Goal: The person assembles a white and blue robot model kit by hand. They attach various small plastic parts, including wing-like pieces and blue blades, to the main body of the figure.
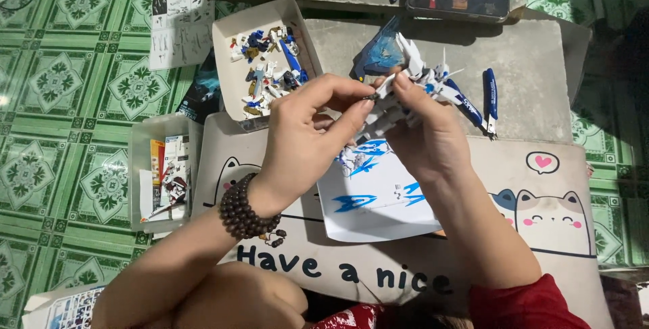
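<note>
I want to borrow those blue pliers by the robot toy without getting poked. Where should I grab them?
Take the blue pliers by the handles, the long blue part at the far end, coming from the right side where the grey slab is bare. The metal tips point toward you, and the white model in both hands crowds the left.

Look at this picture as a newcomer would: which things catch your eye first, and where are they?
At the centre, the left hand and right hand meet on a white and blue model figure, the fingers pinching a small part against it. Just below lies a white sheet with blue shapes on a cat-print mat. Up left sits an open box of small parts, against the green patterned floor.
</note>
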